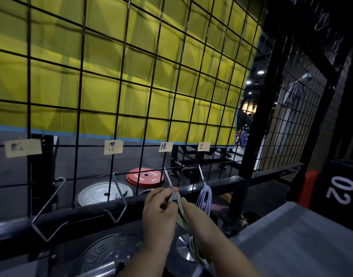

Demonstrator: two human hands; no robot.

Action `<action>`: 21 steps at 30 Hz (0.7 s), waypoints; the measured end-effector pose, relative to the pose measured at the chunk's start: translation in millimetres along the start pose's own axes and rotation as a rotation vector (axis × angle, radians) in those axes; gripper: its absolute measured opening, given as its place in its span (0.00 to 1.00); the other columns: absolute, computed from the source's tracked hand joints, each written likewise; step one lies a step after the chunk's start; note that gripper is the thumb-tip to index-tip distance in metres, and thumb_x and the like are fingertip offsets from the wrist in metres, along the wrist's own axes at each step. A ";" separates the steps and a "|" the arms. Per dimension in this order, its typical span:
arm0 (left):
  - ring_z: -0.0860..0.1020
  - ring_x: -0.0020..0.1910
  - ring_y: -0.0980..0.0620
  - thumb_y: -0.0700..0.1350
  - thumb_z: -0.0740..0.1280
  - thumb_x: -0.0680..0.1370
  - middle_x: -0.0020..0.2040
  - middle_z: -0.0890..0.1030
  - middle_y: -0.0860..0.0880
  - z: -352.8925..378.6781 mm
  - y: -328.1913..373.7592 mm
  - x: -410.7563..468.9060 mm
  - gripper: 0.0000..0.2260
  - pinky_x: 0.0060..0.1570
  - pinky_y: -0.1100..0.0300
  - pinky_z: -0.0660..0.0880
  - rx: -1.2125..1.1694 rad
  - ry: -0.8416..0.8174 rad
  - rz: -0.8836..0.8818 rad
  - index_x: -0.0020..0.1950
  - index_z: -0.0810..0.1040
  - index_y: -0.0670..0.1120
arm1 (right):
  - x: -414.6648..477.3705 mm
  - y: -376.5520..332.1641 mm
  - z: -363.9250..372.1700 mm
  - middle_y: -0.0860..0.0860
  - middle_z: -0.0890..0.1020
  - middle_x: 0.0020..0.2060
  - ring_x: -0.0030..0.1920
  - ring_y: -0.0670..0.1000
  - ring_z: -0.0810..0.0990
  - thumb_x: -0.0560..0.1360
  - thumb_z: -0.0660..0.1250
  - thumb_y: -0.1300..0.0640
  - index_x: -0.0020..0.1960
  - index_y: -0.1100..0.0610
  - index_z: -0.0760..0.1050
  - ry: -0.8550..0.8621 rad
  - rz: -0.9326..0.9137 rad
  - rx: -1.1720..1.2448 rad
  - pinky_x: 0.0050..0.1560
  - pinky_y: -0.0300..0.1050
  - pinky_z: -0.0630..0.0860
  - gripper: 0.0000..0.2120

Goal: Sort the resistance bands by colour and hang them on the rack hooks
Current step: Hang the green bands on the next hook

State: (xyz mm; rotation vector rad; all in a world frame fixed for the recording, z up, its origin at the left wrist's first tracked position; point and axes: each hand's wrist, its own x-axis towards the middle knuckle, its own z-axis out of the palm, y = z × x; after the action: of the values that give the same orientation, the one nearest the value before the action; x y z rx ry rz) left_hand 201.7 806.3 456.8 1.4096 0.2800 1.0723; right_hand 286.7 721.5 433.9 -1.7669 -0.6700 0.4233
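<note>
At lower centre, left hand (158, 214) curled, pinching pale green bands (181, 213) at tip of wire hook (168, 179); right hand (195, 218) curled round same bundle just below; further right, lilac bands (204, 198) hanging from next hook (201, 174) on black grid rack (71, 216).

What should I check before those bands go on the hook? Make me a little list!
1. Both hands have a grip on the bands: ok. The left hand and right hand both pinch the greenish bands.
2. Bands are at the hook: ok. They are held right at the tip of the third hook.
3. Loop is over the tip: cannot tell. The fingers hide it.
4. Upper part of that hook is bare: ok.
5. Other colour is kept apart: ok. The pale purple bands hang on the fourth hook, beside the right hand.
</note>
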 end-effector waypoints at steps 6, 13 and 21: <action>0.75 0.45 0.66 0.33 0.67 0.74 0.52 0.77 0.54 -5.2 -5.2 2.8 0.15 0.40 0.79 0.69 0.007 -0.025 0.019 0.46 0.84 0.53 | 0.2 11.2 17.0 0.44 0.82 0.56 0.57 0.43 0.80 0.79 0.57 0.38 0.63 0.47 0.76 -0.001 0.003 0.113 0.57 0.40 0.75 0.20; 0.74 0.49 0.70 0.34 0.65 0.77 0.51 0.76 0.57 -6.5 -6.8 -0.5 0.14 0.43 0.81 0.67 0.079 -0.039 0.048 0.51 0.84 0.51 | -7.6 12.2 25.5 0.43 0.82 0.56 0.57 0.42 0.80 0.79 0.56 0.37 0.61 0.44 0.76 0.007 0.013 0.166 0.57 0.40 0.74 0.18; 0.73 0.51 0.73 0.39 0.63 0.80 0.54 0.75 0.61 -9.7 0.0 -4.9 0.14 0.45 0.82 0.67 0.103 -0.127 0.021 0.50 0.80 0.59 | -3.9 16.8 24.4 0.43 0.82 0.57 0.57 0.41 0.80 0.79 0.56 0.37 0.61 0.44 0.75 0.002 0.009 0.160 0.57 0.39 0.74 0.18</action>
State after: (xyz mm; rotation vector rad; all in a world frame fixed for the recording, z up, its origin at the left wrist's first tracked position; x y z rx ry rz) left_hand 192.0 809.0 452.7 1.5693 0.2316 0.9917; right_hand 273.0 734.0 410.5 -1.6193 -0.6096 0.4688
